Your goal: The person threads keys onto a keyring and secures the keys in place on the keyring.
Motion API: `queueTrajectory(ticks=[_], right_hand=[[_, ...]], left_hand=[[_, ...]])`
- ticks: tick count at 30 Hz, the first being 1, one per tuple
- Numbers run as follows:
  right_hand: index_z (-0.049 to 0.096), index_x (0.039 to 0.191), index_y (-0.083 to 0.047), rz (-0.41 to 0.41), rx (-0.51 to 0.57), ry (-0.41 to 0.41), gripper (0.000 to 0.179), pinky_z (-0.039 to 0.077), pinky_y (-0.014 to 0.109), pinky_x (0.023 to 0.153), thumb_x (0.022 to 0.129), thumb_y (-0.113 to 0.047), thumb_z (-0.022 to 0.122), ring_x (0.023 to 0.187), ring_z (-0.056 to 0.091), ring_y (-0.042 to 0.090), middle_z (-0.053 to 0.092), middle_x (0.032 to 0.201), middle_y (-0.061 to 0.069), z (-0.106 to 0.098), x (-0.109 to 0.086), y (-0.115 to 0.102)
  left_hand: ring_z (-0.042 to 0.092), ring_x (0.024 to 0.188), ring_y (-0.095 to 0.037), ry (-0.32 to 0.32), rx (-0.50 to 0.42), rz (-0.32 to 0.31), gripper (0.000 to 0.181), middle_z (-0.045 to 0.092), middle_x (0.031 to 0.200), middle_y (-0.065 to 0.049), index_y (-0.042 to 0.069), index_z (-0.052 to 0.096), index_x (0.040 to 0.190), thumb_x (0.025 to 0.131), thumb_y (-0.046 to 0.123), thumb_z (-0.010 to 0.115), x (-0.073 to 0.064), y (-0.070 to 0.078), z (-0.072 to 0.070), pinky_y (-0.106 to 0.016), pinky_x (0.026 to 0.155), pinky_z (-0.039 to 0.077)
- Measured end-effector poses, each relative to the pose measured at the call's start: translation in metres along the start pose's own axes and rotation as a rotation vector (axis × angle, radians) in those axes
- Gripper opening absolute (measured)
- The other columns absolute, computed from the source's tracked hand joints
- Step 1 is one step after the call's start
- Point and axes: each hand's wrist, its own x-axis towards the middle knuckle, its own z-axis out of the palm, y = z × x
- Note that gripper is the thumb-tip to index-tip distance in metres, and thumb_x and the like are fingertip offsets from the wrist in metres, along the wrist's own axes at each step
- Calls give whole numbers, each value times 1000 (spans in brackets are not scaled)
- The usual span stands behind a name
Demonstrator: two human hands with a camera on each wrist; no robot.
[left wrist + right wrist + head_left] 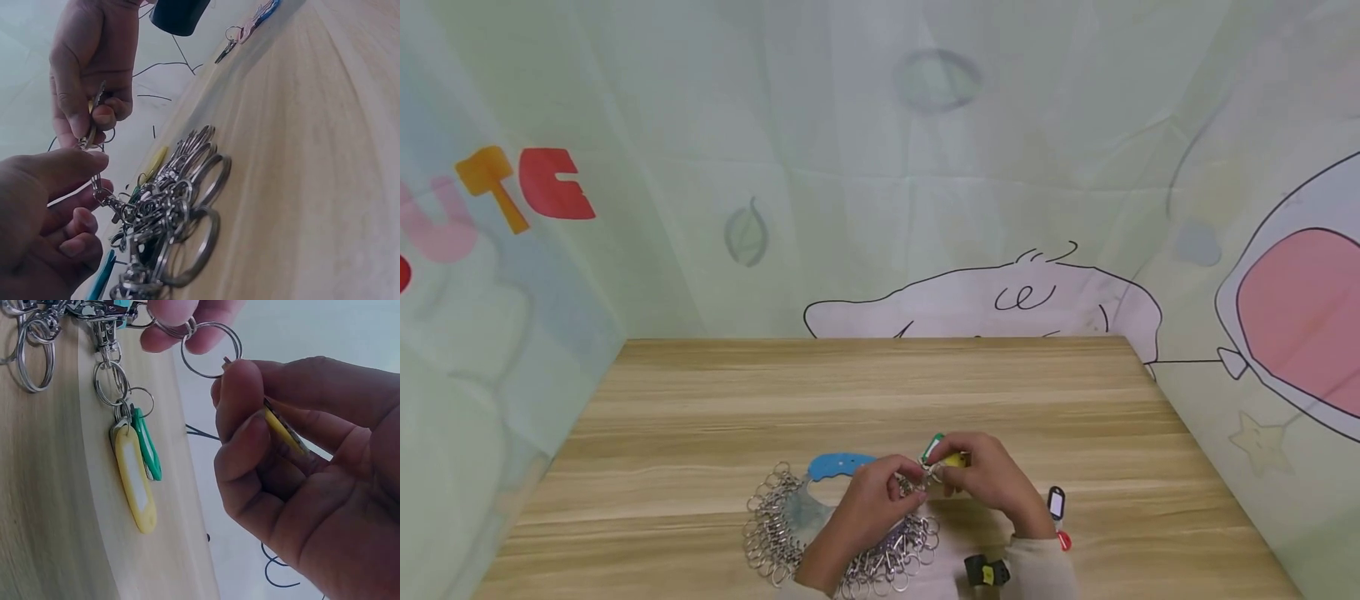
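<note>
A round silver metal split ring [239, 346] is being pinched between the thumb and fingertips of the left hand [876, 498], while a small metal key [100, 95] is being gripped by the closely bunched fingers of the right hand [988, 473], just beside it. The key is apparently being fitted to, or freed from, the ring; steadying and careful turning are probably being called for. Their junction is being hidden by fingertips. Around the left hand, space is being crowded by a silver cluster of rings and clasps [771, 525], possibly inviting snags. Beside the right wrist, a black oval plastic tag with a white label [1057, 502] is lying.
</note>
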Motion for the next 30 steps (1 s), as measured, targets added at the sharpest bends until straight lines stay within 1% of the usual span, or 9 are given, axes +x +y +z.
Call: queueTrajectory(ticks=[5,10,13,17,19,25,30], right_hand=[[71,95,-4,17,11,0,10,50,29,54,87,1,72,63,64,20,66,90,8,-2,-1,0],[70,93,-2,31,-18,8,7,49,29,52,87,1,72,59,63,20,67,92,10,-4,-2,0],[70,90,-1,35,-37,8,6,49,29,50,87,3,71,56,62,21,68,91,9,-7,-3,-1],[70,88,-2,38,-48,4,5,51,33,50,86,3,70,55,63,21,68,86,4,-9,-4,1],[71,88,-2,46,-49,6,6,53,36,51,87,3,70,55,63,21,68,82,5,-11,-5,3],[71,91,0,86,4,-1,5,56,39,57,89,2,67,59,67,24,69,81,11,-15,-7,14],[71,95,4,112,61,-25,8,57,37,61,91,3,64,62,70,28,71,88,14,-18,-9,23]], left_hand=[[51,58,-6,-12,8,-2,22,68,95,6,14,70,107,87,15,79,0,-1,2,-22,49,43],[49,58,-5,-23,29,-7,22,66,93,8,15,72,108,87,17,79,0,0,3,-21,50,42],[48,59,-4,-23,44,-2,22,66,91,8,15,72,108,87,16,80,1,-1,3,-21,51,42],[49,60,-3,-21,62,6,24,67,92,7,13,72,108,86,14,80,1,-1,3,-21,52,43],[49,60,-4,-18,67,3,24,68,94,7,12,72,109,86,13,80,0,0,2,-22,52,44],[51,60,-5,0,67,-7,22,69,98,3,11,72,110,88,10,76,0,0,0,-23,52,44],[52,61,-6,13,64,-13,21,69,98,3,11,72,110,89,10,75,-1,1,-1,-24,53,45]])
